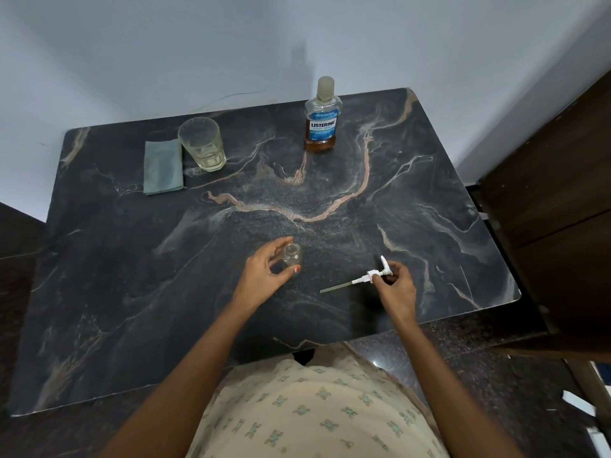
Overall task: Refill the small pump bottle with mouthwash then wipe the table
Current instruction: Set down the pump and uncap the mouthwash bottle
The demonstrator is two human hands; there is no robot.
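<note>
A small clear pump bottle [292, 254] stands upright and uncapped near the middle of the dark marble table [139, 266]. My left hand [264, 272] grips it between fingers and thumb. To its right, my right hand [395, 285] pinches the white pump head [372, 276], whose thin dip tube points left just above the tabletop. A capped mouthwash bottle [322, 119] with a blue label and amber liquid in its base stands at the far edge. A folded grey-green cloth [163, 166] lies flat at the far left.
A clear drinking glass [203, 145] with a little pale liquid stands beside the cloth. Behind the table is a pale wall. A dark wooden cabinet [555, 200] stands close to the table's right edge. My patterned clothing fills the bottom of the view.
</note>
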